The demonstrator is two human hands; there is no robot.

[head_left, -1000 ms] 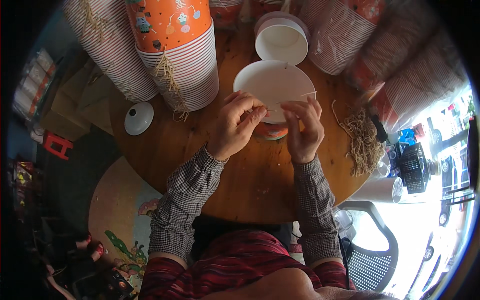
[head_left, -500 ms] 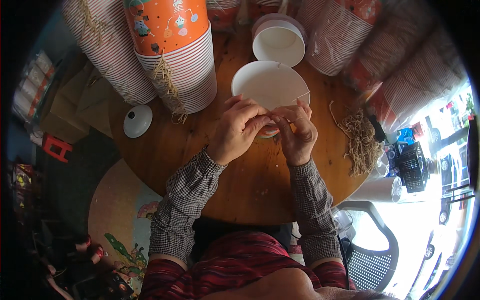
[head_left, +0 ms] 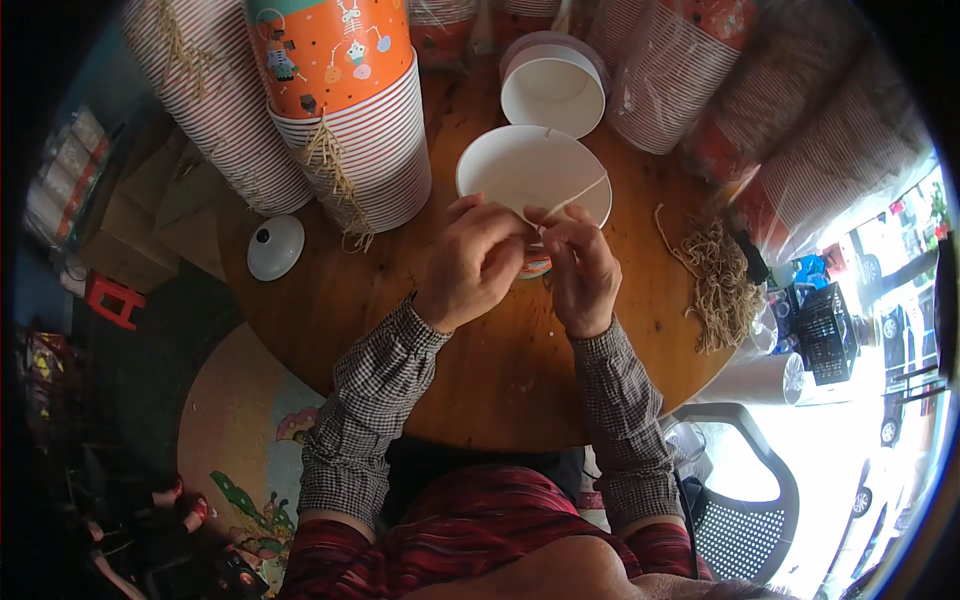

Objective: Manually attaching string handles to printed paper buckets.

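A white-lined paper bucket [head_left: 510,165] with a coloured outside stands on the round wooden table in front of me. Both my hands meet at its near rim. A thin piece of twine [head_left: 579,195] slants from my fingers across the opening to the rim's right side. My left hand [head_left: 472,262] pinches at the twine, its fingertips partly hidden behind the knuckles. Just right of it, my right hand [head_left: 583,265] holds the twine between thumb and forefinger. At the right of the table lies a tangled bundle of twine pieces [head_left: 722,285].
Tall stacks of striped-rim buckets [head_left: 365,160] with twine tied on them stand at the left. Behind is another white bucket [head_left: 553,95] on its side. Plastic-wrapped stacks [head_left: 670,80] fill the back right. A white lid with a black knob [head_left: 276,247] lies near the left edge.
My fingers have shifted slightly, and a longer slanting length of twine now shows above my right hand. The bucket has moved a little to the left.
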